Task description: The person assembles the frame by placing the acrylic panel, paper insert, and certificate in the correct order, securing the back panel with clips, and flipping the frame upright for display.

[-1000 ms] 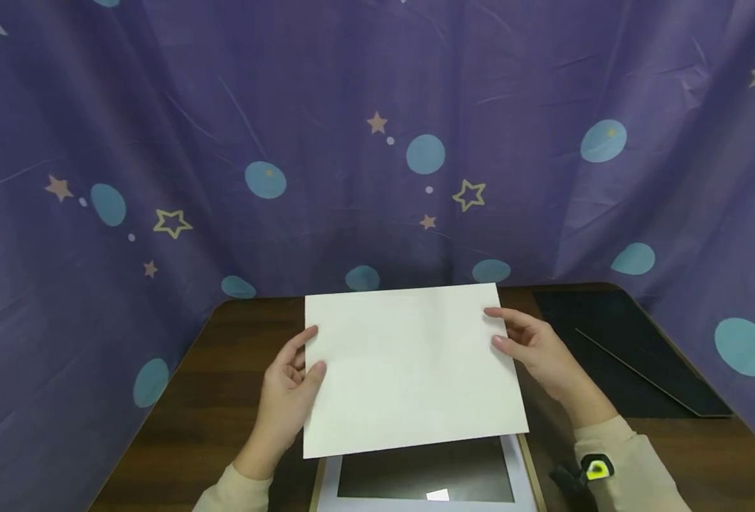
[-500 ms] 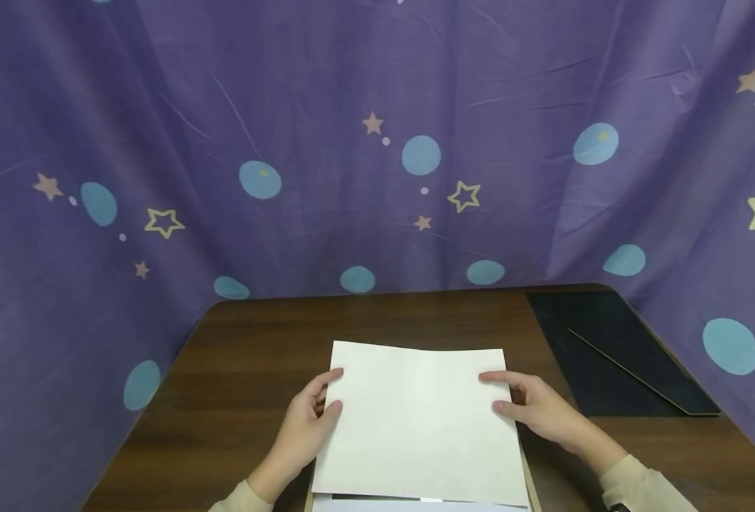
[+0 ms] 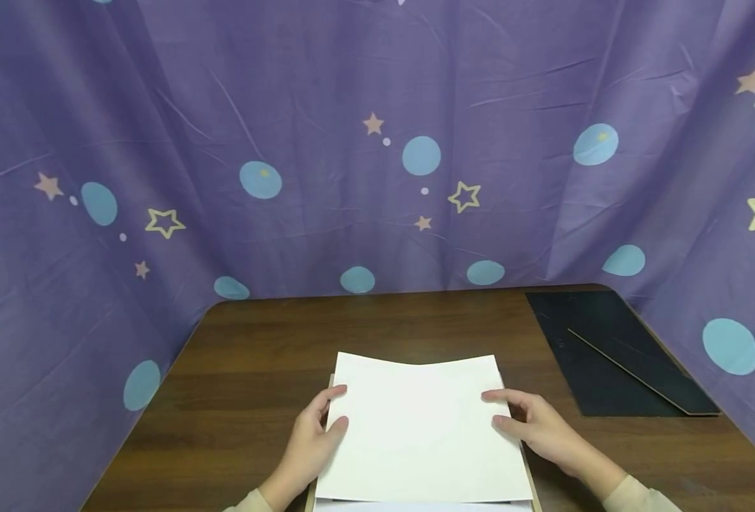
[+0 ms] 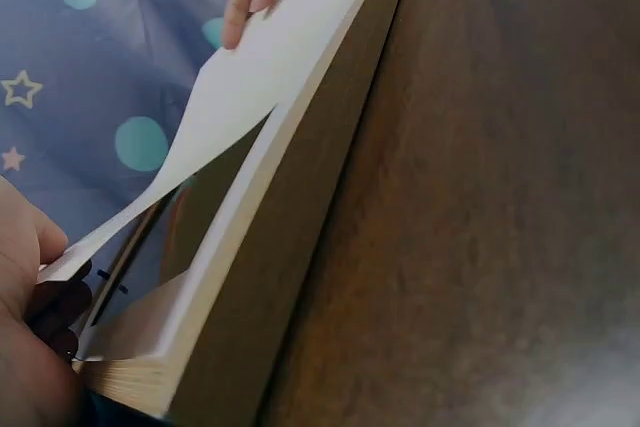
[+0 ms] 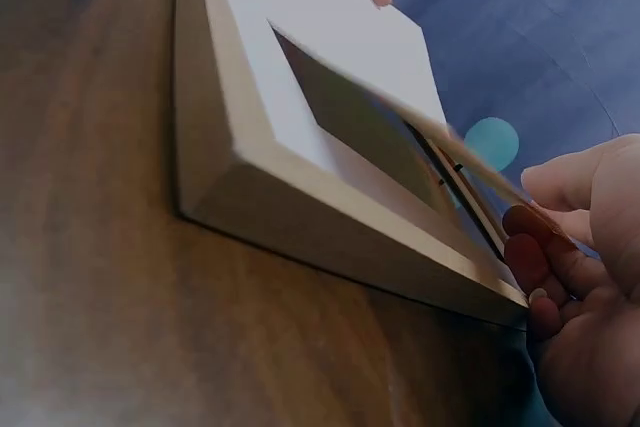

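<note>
A white sheet [image 3: 419, 434], stiff like card or thick paper, is held between both hands and sags in the middle. My left hand [image 3: 310, 441] pinches its left edge between thumb and fingers. At the right edge my right hand [image 3: 534, 430] pinches it the same way. Under the sheet lies a light wooden picture frame [image 5: 300, 187] with a white inner border. In the wrist views the sheet's near edge rests low in the frame, while its held side is tilted up above the opening. Most of the frame is hidden in the head view.
A black backing board [image 3: 608, 363] lies at the table's right, with a thin stand strip [image 3: 633, 373] angled up from it. The brown wooden table [image 3: 237, 398] meets a purple curtain [image 3: 326, 235] with stars and dots at the back.
The sheet has come down and nearer to me with both hands, from raised above the frame to covering most of it. It now bends in the middle.
</note>
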Demonstrator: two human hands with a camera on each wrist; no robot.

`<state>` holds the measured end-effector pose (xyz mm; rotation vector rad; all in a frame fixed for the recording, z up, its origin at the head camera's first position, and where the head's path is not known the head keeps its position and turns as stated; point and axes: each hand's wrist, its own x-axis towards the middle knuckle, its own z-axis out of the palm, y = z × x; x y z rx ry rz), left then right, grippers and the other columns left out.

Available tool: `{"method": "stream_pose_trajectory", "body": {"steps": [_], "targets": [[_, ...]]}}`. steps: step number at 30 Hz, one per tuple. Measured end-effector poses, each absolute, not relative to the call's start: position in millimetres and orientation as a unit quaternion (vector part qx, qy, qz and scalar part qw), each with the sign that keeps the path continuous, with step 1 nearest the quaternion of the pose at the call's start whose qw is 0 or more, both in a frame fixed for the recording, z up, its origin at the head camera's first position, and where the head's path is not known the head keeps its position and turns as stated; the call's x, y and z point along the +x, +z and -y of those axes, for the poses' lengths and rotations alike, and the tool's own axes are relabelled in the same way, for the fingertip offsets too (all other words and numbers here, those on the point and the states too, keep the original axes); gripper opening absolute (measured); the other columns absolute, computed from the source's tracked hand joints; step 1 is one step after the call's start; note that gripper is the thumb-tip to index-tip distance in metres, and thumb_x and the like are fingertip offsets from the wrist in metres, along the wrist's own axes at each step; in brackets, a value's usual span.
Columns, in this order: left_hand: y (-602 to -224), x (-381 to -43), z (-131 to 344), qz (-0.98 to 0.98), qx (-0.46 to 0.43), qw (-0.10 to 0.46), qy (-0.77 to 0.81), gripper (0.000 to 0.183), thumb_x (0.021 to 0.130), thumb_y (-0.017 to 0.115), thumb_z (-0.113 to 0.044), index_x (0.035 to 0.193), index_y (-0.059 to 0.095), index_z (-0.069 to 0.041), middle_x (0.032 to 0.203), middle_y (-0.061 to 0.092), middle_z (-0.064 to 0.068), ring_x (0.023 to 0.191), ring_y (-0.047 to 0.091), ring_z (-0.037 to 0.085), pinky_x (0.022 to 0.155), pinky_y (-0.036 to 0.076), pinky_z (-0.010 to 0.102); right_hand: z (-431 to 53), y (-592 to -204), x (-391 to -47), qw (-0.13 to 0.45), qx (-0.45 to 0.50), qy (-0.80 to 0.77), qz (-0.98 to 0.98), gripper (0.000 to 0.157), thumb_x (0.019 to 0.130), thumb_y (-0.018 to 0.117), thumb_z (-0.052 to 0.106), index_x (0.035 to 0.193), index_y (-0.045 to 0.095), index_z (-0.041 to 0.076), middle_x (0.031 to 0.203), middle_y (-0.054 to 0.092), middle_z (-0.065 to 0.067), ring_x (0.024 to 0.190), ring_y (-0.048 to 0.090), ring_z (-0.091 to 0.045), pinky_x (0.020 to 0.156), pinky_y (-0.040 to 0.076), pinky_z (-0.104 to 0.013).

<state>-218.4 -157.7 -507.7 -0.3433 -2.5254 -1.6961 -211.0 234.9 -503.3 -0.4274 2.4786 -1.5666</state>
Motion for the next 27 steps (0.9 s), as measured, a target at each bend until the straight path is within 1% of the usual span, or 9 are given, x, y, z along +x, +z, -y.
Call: {"method": "stream_pose_trajectory", "body": {"steps": [1, 3, 5, 8, 13, 18, 22, 24, 27], "targets": [[-509, -220, 157, 0.827, -0.112, 0.048, -0.549, 0.046, 0.087, 0.062, 0.003, 0.131, 0.055, -0.012, 0.139, 0.051, 0.006, 0.135, 0.039, 0.026, 0.108, 0.03, 0.048, -234, -504, -212, 0.086, -0.142, -0.526, -0.834, 0.04, 0.092, 0.065, 0.03, 0.129, 0.059, 0.015, 0.134, 0.057, -0.003, 0.128, 0.044, -0.031, 0.103, 0.039, -0.046], [-509, -224, 155, 0.83, -0.107, 0.058, -0.544, 0.046, 0.086, 0.063, 0.003, 0.129, 0.056, -0.013, 0.136, 0.054, 0.005, 0.132, 0.042, 0.024, 0.107, 0.033, 0.048, -233, -505, -216, 0.082, -0.138, -0.528, -0.834, 0.04, 0.091, 0.066, 0.03, 0.128, 0.059, 0.017, 0.134, 0.057, -0.002, 0.135, 0.036, -0.036, 0.107, 0.027, -0.06], [-510, -229, 154, 0.834, -0.101, 0.063, -0.54, 0.046, 0.086, 0.063, 0.002, 0.128, 0.057, -0.013, 0.134, 0.056, 0.004, 0.129, 0.046, 0.023, 0.106, 0.036, 0.046, -231, -507, -222, 0.08, -0.132, -0.534, -0.831, 0.039, 0.091, 0.066, 0.03, 0.128, 0.06, 0.017, 0.134, 0.057, -0.002, 0.137, 0.032, -0.037, 0.107, 0.018, -0.066], [-510, -238, 154, 0.836, -0.099, 0.065, -0.536, 0.045, 0.086, 0.063, 0.001, 0.128, 0.057, -0.012, 0.135, 0.055, 0.006, 0.13, 0.046, 0.024, 0.106, 0.036, 0.046, -230, -509, -232, 0.077, -0.122, -0.542, -0.828, 0.039, 0.09, 0.068, 0.029, 0.127, 0.061, 0.017, 0.133, 0.057, -0.002, 0.138, 0.031, -0.036, 0.108, 0.015, -0.065], [-510, -253, 152, 0.84, -0.101, 0.07, -0.528, 0.044, 0.087, 0.063, -0.001, 0.129, 0.057, -0.011, 0.136, 0.054, 0.006, 0.134, 0.039, 0.028, 0.109, 0.031, 0.05, -230, -510, -250, 0.074, -0.11, -0.55, -0.825, 0.04, 0.09, 0.068, 0.03, 0.127, 0.061, 0.017, 0.134, 0.057, -0.003, 0.139, 0.03, -0.035, 0.109, 0.01, -0.065], [-513, -270, 149, 0.843, -0.114, 0.078, -0.519, 0.045, 0.086, 0.063, -0.003, 0.13, 0.056, -0.011, 0.137, 0.053, 0.008, 0.134, 0.038, 0.035, 0.108, 0.029, 0.056, -232, -513, -268, 0.069, -0.116, -0.559, -0.818, 0.043, 0.091, 0.066, 0.031, 0.131, 0.058, 0.015, 0.141, 0.05, -0.007, 0.141, 0.024, -0.037, 0.108, 0.007, -0.068], [-513, -286, 146, 0.843, -0.11, 0.08, -0.521, 0.045, 0.086, 0.063, -0.004, 0.13, 0.056, -0.011, 0.137, 0.053, 0.007, 0.134, 0.038, 0.036, 0.108, 0.028, 0.057, -232, -514, -283, 0.07, -0.12, -0.567, -0.812, 0.046, 0.093, 0.064, 0.03, 0.134, 0.055, 0.013, 0.146, 0.043, -0.01, 0.142, 0.017, -0.038, 0.107, 0.009, -0.069], [-513, -294, 145, 0.84, -0.108, 0.083, -0.526, 0.044, 0.087, 0.063, -0.004, 0.13, 0.056, -0.011, 0.136, 0.054, 0.007, 0.134, 0.039, 0.035, 0.108, 0.029, 0.055, -231, -514, -292, 0.065, -0.121, -0.572, -0.809, 0.046, 0.093, 0.064, 0.03, 0.135, 0.055, 0.012, 0.147, 0.042, -0.01, 0.143, 0.017, -0.037, 0.107, 0.012, -0.068], [-513, -306, 144, 0.836, -0.106, 0.081, -0.533, 0.044, 0.088, 0.063, -0.006, 0.131, 0.056, -0.01, 0.138, 0.053, 0.007, 0.134, 0.038, 0.035, 0.108, 0.029, 0.055, -231, -515, -304, 0.051, -0.128, -0.58, -0.803, 0.046, 0.093, 0.064, 0.029, 0.135, 0.054, 0.011, 0.146, 0.043, -0.01, 0.143, 0.017, -0.036, 0.108, 0.012, -0.067]]}}
